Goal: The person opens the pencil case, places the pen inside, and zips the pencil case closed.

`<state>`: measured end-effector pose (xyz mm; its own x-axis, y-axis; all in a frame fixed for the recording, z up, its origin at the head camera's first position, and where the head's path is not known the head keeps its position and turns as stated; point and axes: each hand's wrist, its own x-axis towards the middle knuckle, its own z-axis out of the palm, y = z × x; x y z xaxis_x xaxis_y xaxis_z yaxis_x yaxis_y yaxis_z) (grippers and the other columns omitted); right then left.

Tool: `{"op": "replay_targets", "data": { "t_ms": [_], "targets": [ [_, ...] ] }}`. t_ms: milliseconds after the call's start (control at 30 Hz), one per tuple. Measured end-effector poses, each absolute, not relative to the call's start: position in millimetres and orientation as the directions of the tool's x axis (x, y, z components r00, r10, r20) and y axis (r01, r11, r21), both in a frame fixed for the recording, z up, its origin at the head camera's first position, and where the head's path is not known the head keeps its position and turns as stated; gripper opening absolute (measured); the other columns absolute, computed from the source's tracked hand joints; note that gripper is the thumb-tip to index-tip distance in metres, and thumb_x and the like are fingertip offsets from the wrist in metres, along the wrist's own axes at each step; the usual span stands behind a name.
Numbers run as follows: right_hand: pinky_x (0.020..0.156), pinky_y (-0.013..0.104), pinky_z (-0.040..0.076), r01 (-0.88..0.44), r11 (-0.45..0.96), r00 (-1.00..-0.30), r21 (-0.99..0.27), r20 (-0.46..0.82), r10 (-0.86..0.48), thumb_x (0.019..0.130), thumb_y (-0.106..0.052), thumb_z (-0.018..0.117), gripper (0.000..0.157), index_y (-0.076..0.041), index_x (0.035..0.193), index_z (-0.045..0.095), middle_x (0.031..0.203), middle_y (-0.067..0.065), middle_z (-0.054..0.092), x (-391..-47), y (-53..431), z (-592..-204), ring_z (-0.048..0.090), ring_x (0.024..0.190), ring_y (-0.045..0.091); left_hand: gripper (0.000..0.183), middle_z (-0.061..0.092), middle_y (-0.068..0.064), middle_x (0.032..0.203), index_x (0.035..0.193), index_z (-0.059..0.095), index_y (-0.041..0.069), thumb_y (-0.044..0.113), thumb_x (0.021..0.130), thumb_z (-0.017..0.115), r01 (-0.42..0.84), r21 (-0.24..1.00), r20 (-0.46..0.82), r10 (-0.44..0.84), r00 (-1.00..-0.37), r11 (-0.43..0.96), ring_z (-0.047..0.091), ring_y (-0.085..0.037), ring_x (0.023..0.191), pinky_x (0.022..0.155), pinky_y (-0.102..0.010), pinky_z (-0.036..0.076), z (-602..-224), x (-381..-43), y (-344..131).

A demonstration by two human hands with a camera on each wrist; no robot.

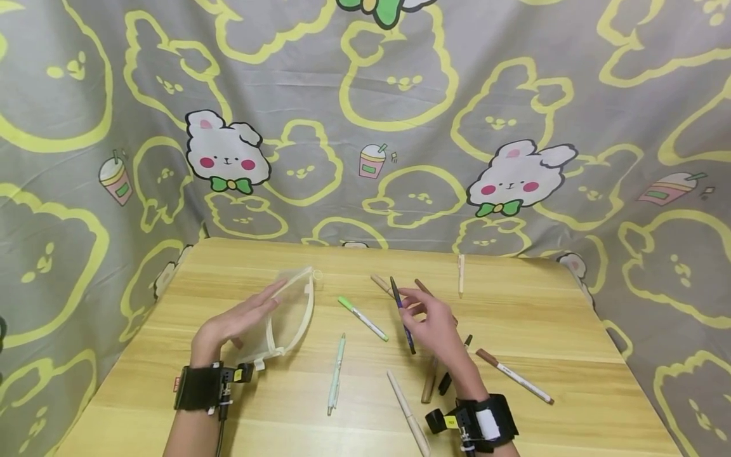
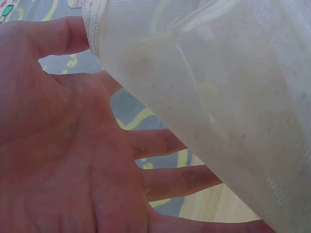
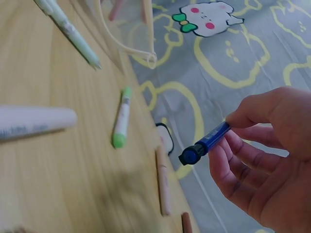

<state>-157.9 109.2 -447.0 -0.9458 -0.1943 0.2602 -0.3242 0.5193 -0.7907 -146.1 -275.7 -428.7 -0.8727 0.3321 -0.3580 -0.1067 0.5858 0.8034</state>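
A translucent pouch with a pale zipper edge (image 1: 310,311) stands tilted on the left of the table. My left hand (image 1: 240,322) rests against its left side with straight fingers; in the left wrist view, the fingertips (image 2: 160,143) pass behind the pouch (image 2: 228,97). Above the middle of the table my right hand (image 1: 431,320) pinches a dark blue pen (image 1: 408,333) between thumb and fingers. The right wrist view shows the blue pen (image 3: 214,136) end-on, its black end toward the camera.
Around the hands lie a green marker (image 1: 365,320), a mint pen (image 1: 337,374), a beige pen (image 1: 408,412), a brown-capped marker (image 1: 520,377), a black pen (image 1: 445,382) and a cream pen (image 1: 461,276). A patterned curtain (image 1: 308,95) hangs behind the table.
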Motion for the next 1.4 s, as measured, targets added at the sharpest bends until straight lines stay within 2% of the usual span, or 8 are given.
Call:
{"op": "replay_targets", "data": {
  "t_ms": [200,467,733,900,1100,1400],
  "targets": [
    [0.051,0.026,0.053,-0.319,0.492,-0.947,-0.81,0.255,-0.196,0.087,-0.002,0.067,0.035,-0.01,0.121,0.07,0.092,0.003,0.068,-158,91,-452,0.067,0.08,0.019,0.067,-0.006,-0.016,0.164,0.16,0.005,0.031,0.058,0.103,0.028,-0.102,0.792,-0.357,0.321,-0.877,0.601,0.005,-0.06,0.138,0.063,-0.08,0.046,-429,-145,-277],
    [0.04,0.016,0.037,-0.313,0.481,-0.949,-0.819,0.254,-0.185,0.083,0.001,0.067,0.036,-0.007,0.118,0.071,0.089,0.005,0.069,-157,70,-452,0.067,0.076,0.021,0.061,-0.007,-0.015,0.164,0.16,0.005,0.033,0.051,0.106,0.027,-0.107,0.799,-0.354,0.319,-0.879,0.592,0.004,-0.059,0.138,0.063,-0.08,0.046,-429,-144,-279],
    [0.047,0.02,0.05,-0.317,0.489,-0.946,-0.813,0.237,-0.221,0.084,0.0,0.068,0.031,-0.005,0.114,0.073,0.088,0.005,0.069,-160,48,-450,0.067,0.076,0.02,0.064,-0.008,-0.016,0.164,0.16,0.003,0.03,0.053,0.105,0.026,-0.103,0.799,-0.355,0.326,-0.876,0.592,0.003,-0.059,0.138,0.063,-0.077,0.049,-429,-143,-280],
    [0.052,0.026,0.056,-0.325,0.486,-0.941,-0.811,0.228,-0.25,0.086,-0.002,0.067,0.031,-0.005,0.117,0.072,0.09,0.005,0.068,-162,39,-449,0.067,0.077,0.02,0.066,-0.011,-0.015,0.164,0.16,0.002,0.028,0.055,0.105,0.026,-0.102,0.801,-0.354,0.329,-0.875,0.59,0.002,-0.06,0.138,0.062,-0.078,0.049,-427,-148,-279],
    [0.057,0.031,0.059,-0.312,0.496,-0.945,-0.81,0.21,-0.252,0.087,-0.003,0.067,0.03,-0.006,0.117,0.072,0.09,0.006,0.07,-164,36,-449,0.067,0.077,0.022,0.068,-0.009,-0.015,0.164,0.16,0.004,0.028,0.057,0.104,0.026,-0.092,0.814,-0.341,0.344,-0.875,0.573,0.003,-0.06,0.138,0.063,-0.079,0.047,-426,-151,-275],
    [0.057,0.028,0.06,-0.28,0.471,-0.946,-0.836,0.159,-0.282,0.088,-0.005,0.064,0.029,-0.004,0.115,0.073,0.09,0.007,0.071,-169,15,-450,0.069,0.077,0.02,0.063,-0.009,-0.015,0.164,0.16,0.003,0.03,0.051,0.106,0.026,-0.111,0.809,-0.355,0.33,-0.875,0.577,0.004,-0.061,0.136,0.064,-0.076,0.05,-429,-149,-280]
  ]
}}
